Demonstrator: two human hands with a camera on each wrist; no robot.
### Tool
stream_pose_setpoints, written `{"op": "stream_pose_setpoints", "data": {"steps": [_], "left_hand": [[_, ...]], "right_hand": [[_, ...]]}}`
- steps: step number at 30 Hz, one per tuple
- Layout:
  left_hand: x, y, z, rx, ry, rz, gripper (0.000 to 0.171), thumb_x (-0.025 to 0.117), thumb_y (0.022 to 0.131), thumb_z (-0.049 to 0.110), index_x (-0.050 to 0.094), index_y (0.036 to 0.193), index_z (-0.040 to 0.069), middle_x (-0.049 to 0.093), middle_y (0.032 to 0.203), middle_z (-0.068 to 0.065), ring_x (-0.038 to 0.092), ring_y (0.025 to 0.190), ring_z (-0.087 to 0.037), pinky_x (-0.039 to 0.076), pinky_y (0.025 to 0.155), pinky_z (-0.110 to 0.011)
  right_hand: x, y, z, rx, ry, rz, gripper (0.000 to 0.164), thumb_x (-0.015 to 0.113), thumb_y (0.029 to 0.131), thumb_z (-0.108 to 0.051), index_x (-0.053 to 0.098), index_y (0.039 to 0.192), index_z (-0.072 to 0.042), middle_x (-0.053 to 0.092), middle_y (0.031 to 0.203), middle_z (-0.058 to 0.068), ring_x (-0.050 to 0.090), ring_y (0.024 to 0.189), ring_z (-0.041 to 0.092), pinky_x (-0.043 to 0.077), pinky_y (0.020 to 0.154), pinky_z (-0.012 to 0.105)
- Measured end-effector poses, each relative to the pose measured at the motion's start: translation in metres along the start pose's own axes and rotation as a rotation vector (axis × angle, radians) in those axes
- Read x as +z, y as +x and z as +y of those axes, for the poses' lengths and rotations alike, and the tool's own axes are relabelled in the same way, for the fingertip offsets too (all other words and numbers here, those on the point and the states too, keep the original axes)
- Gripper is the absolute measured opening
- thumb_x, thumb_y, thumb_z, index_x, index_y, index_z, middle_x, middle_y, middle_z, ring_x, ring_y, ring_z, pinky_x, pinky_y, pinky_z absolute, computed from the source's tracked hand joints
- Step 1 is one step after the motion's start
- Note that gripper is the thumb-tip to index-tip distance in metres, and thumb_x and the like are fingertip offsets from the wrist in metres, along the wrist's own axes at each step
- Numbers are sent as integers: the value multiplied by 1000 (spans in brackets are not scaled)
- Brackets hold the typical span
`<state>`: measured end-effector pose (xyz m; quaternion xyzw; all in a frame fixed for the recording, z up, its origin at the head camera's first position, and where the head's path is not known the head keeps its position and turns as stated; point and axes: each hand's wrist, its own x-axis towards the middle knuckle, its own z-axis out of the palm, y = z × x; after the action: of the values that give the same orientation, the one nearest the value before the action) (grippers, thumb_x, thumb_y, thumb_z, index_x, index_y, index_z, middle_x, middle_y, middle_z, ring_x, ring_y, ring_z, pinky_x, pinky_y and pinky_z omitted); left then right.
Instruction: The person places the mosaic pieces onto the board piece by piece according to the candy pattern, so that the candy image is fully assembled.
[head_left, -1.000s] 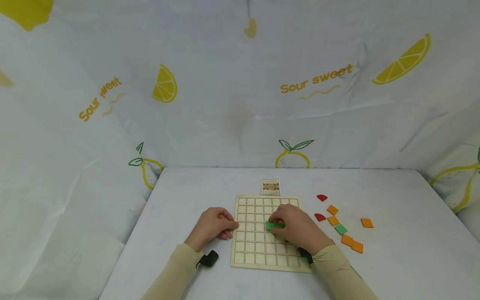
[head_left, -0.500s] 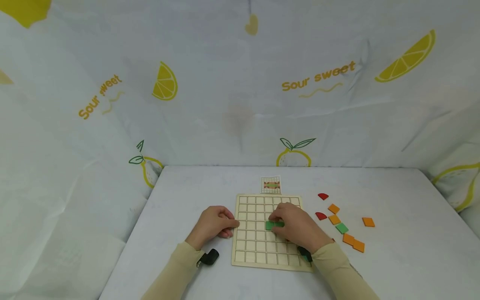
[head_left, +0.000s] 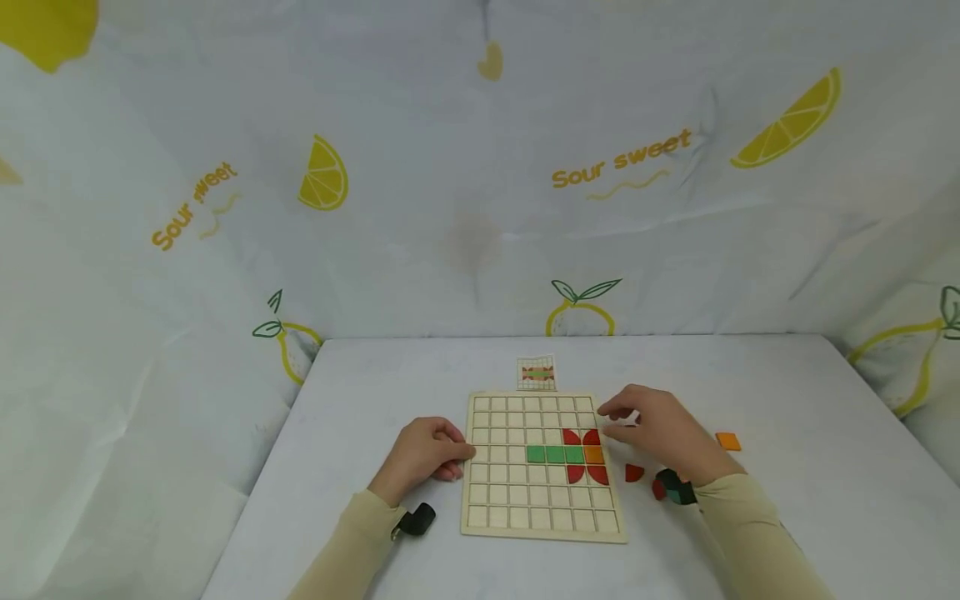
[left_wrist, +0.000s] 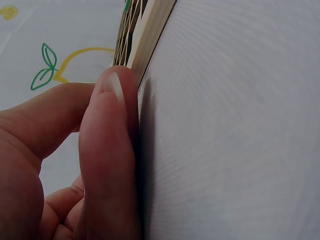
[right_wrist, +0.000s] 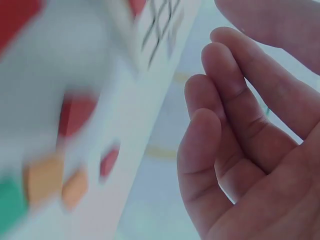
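A wooden grid board [head_left: 498,475] lies flat on the table. Three green square tiles [head_left: 555,454] and an orange square tile [head_left: 594,455] form a row in it, with red quarter-circle tiles [head_left: 597,475] above and below the row's right end. At the board's left edge my left hand [head_left: 423,450] pinches the rim between thumb and finger; in the left wrist view the thumb [left_wrist: 107,155] lies against that edge. My right hand [head_left: 660,429] hovers just beyond the board's right edge. Its fingers [right_wrist: 200,140] are loosely bent, with nothing between them.
Behind the board lies a small pattern card [head_left: 537,373]. Right of the board are loose tiles, among them a red quarter-circle [head_left: 634,473] and an orange square [head_left: 727,441]; the right hand and forearm hide others. A lemon-print cloth [head_left: 450,208] hangs behind the table.
My right hand has let go of the green tile and moved right, off the board, uncovering the row of green and orange tiles and the red pieces. My left hand stays at the board's edge.
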<state>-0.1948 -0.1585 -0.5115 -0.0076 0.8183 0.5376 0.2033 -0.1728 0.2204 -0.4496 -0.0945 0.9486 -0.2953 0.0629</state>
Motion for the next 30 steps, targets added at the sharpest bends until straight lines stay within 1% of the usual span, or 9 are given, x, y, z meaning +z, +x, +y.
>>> {"op": "stream_pose_setpoints", "data": {"steps": [2, 5, 9, 13, 18, 20, 25, 28, 30], "left_hand": [[0, 0, 0, 2, 4, 2, 30, 92, 87, 25, 72, 100, 7, 75, 73, -6, 72, 59, -12, 62, 58, -24], [0, 0, 1, 8, 11, 0, 30, 92, 87, 25, 72, 100, 7, 75, 73, -6, 72, 60, -12, 62, 58, -25], [0, 2, 1, 15, 18, -3, 30, 92, 87, 26, 73, 100, 7, 75, 74, -6, 72, 60, -12, 62, 58, -25], [0, 2, 0, 9, 23, 4, 31, 92, 86, 26, 72, 101, 7, 75, 74, -6, 73, 60, -12, 62, 58, -25], [0, 1, -3, -1, 14, 2, 32, 93, 86, 26, 72, 102, 6, 75, 75, -6, 72, 60, -12, 63, 58, -26], [0, 1, -3, 5, 15, 1, 32, 93, 86, 26, 72, 101, 6, 75, 74, -6, 73, 60, -12, 63, 58, -26], [0, 2, -3, 11, 24, 0, 32, 92, 86, 27, 73, 101, 7, 74, 73, -5, 73, 60, -12, 62, 58, -25], [0, 2, -3, 10, 24, -2, 32, 92, 87, 27, 72, 102, 7, 74, 73, -5, 73, 59, -12, 62, 57, -25], [0, 2, -3, 12, 21, -3, 32, 92, 87, 26, 72, 102, 7, 75, 74, -6, 73, 60, -12, 62, 57, -25]], "right_hand": [[-12, -7, 15, 27, -18, 19, 26, 84, 95, -25, 81, 118, -14, 74, 110, 0, 65, 101, 22, 60, 83, 39], [-27, -17, 39, 70, -43, 34, 28, 83, 96, -26, 80, 120, -13, 74, 111, 2, 65, 101, 23, 58, 80, 35], [-44, -28, 68, 138, -68, 22, 33, 82, 97, -25, 78, 125, -8, 74, 115, 8, 65, 105, 29, 62, 84, 42], [-56, -40, 96, 200, -81, 16, 37, 82, 97, -24, 76, 128, -5, 74, 117, 14, 65, 104, 33, 64, 82, 46], [-66, -54, 126, 224, -100, 21, 37, 82, 96, -24, 76, 126, -4, 74, 115, 14, 65, 102, 32, 60, 78, 39], [-68, -58, 135, 241, -96, 12, 38, 82, 96, -24, 76, 127, -3, 75, 116, 14, 65, 103, 33, 60, 80, 41], [-69, -60, 146, 305, -70, -37, 45, 81, 97, -26, 72, 131, 2, 74, 120, 20, 65, 108, 37, 60, 88, 54], [-68, -58, 151, 308, -70, -40, 47, 82, 97, -27, 71, 133, 1, 73, 123, 22, 65, 109, 38, 60, 89, 56], [-69, -57, 154, 288, -75, -38, 47, 82, 96, -28, 72, 133, 0, 73, 124, 23, 66, 110, 38, 59, 89, 57]]}}
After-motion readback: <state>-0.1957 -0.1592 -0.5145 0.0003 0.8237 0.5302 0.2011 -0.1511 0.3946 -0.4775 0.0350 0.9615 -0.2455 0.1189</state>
